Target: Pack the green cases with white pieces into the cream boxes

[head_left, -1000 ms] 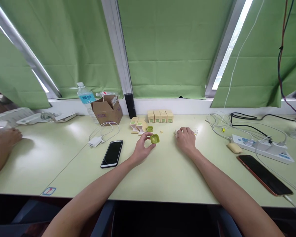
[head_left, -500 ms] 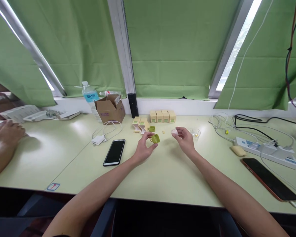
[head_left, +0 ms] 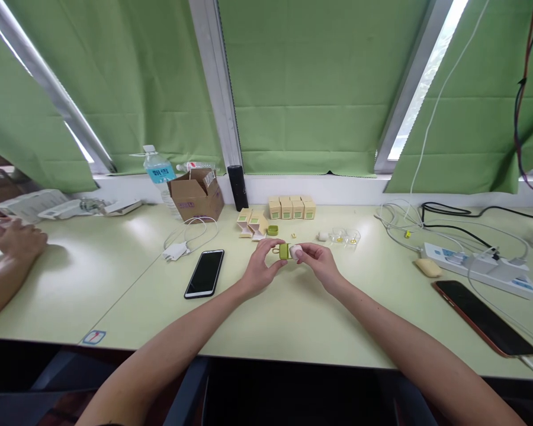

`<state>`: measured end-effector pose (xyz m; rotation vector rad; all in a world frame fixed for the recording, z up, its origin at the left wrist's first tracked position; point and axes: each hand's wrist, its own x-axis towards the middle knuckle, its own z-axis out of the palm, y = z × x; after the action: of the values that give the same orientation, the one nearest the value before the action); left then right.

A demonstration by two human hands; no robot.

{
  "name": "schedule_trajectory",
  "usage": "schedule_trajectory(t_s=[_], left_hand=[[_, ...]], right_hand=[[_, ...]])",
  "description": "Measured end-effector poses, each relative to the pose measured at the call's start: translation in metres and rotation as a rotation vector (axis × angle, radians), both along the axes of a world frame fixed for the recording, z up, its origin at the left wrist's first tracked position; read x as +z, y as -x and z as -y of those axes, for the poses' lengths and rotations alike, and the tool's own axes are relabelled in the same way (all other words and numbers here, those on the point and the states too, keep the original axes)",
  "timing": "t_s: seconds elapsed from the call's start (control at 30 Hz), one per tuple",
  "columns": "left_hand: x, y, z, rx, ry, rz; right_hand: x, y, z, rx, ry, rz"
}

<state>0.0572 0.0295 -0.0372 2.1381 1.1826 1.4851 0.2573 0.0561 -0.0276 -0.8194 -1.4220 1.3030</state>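
Note:
My left hand (head_left: 260, 267) is closed on a small olive-green case (head_left: 284, 251) with a loop on its left side. Between the fingers of my right hand (head_left: 323, 267) is a small white rounded piece (head_left: 295, 252), held against the right side of the case. Whether it sits inside the case I cannot tell. Just behind the hands lie another small green piece (head_left: 272, 230) and a tiny yellowish part (head_left: 294, 235). Beyond my right hand are a second white rounded piece (head_left: 322, 236) and two clear plastic cups (head_left: 345, 238) with gold-coloured bits inside.
Several small beige boxes (head_left: 292, 208) stand at the back beside two opened ones (head_left: 251, 223). A phone (head_left: 205, 273), charger (head_left: 176, 251) and carton (head_left: 195, 198) are leftward. A power strip (head_left: 475, 269) and another phone (head_left: 484, 316) lie right. Another person's hands (head_left: 20, 239) are far left.
My right hand has moved left with the white piece, bringing it up to the green case. The case has turned in my left hand. Another white piece and a second clear cup have come into view.

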Motion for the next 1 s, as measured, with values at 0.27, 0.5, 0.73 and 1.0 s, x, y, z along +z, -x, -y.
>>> schedule_trajectory(t_s=[0.27, 0.5, 0.73, 1.0], left_hand=[[0.003, -0.001, 0.004, -0.042, 0.008, -0.03], [0.002, -0.001, 0.004, -0.078, -0.041, -0.054], [0.002, -0.002, 0.005, -0.093, -0.049, -0.062], [-0.007, -0.016, 0.011, -0.018, -0.079, -0.106]], right_hand=[[0.001, 0.001, 0.003, 0.018, -0.018, 0.012], [0.002, 0.002, 0.005, 0.037, 0.001, 0.023], [0.001, 0.005, 0.006, 0.011, -0.021, 0.022], [-0.002, 0.012, 0.015, 0.023, 0.025, -0.054]])
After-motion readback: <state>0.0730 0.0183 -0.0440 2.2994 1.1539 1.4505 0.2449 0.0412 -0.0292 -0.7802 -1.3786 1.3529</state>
